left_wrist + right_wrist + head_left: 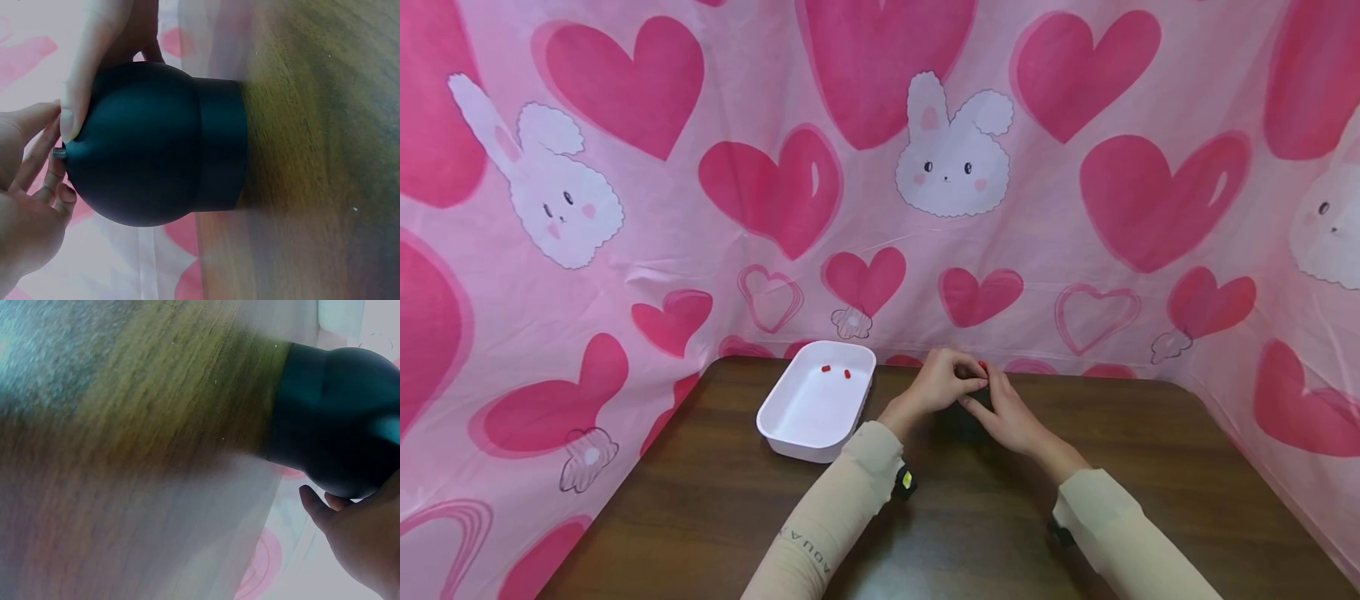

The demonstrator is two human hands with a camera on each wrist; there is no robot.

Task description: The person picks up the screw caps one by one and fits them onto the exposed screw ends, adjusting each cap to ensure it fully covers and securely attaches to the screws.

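A black domed object with a narrower cylindrical base stands on the table. A short threaded metal stud sticks up from its top. My right hand holds the dome from the right, its thumb laid over the near side. At the top is my left hand, bent fingers close around the stud, which shows bare in the left wrist view. Something small and red shows at the meeting fingertips; I cannot tell which hand pinches it. In the head view, hands mostly hide the dome.
A white rectangular tray sits left of the hands on the brown wooden table, with two small red pieces near its far end. A pink cloth with hearts and rabbits hangs behind the table and at both sides.
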